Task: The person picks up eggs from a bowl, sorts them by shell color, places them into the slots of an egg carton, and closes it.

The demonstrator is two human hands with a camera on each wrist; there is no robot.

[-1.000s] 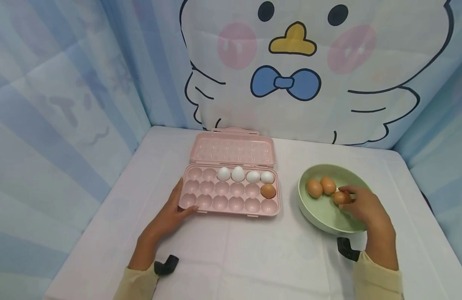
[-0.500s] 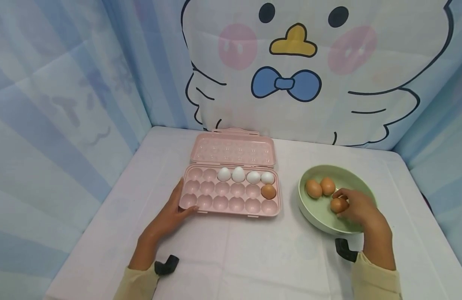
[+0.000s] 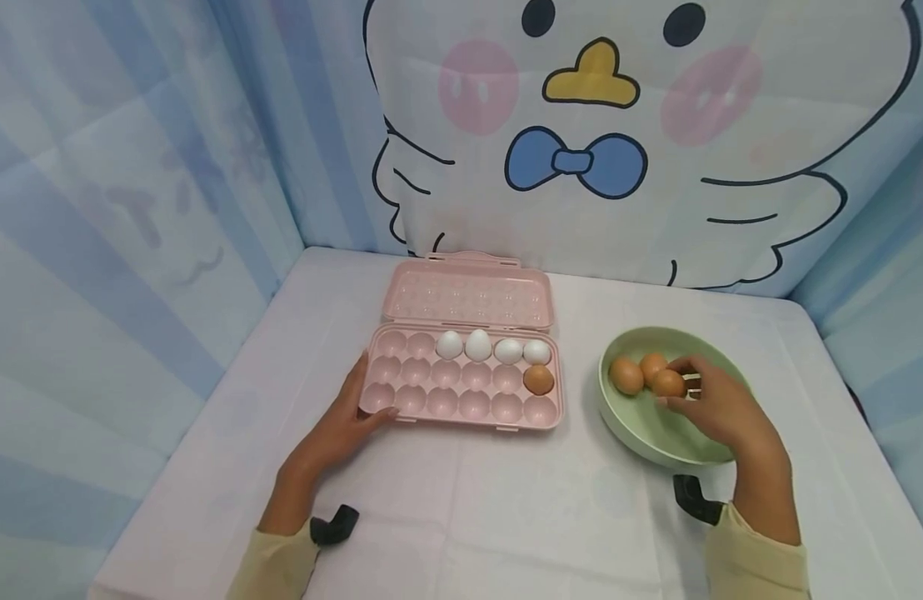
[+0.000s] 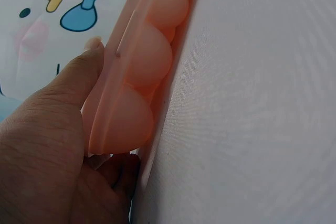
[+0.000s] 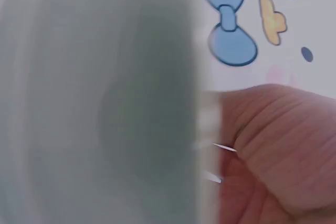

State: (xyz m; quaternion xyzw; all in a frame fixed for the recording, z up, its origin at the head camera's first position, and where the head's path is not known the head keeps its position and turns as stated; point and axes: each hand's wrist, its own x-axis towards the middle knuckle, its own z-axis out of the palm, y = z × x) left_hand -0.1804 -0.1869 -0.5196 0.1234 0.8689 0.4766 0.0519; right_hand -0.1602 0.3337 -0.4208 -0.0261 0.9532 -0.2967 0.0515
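From the head view, we see the right hand (image 3: 720, 408) over the green bowl (image 3: 641, 433), its fingertips pinching a brown egg (image 3: 668, 382) that sits just above the bowl's floor, right beside two more brown eggs (image 3: 626, 375) at the bowl's far left side. The bowl stands on the white counter (image 3: 506, 517), to the right of the pink egg carton (image 3: 461, 392). The carton lies open, lid folded back toward the wall. Four white eggs (image 3: 478, 345) fill the right part of its back row, and one brown egg in the carton (image 3: 538, 380) sits in the middle row's rightmost cup. The left hand (image 3: 341, 425) rests against the carton's left end, thumb up along the side, fingers tucked at the front corner, steadying it with a light hold.

Over to the left wrist view: we're tight on the carton's rounded cups from below, the thumb (image 4: 68, 87) laid along the rim, the counter cloth beside it.

Right wrist view now: blurred green bowl wall fills the left, the hand's knuckles sit at the right. We can't make out the egg here.
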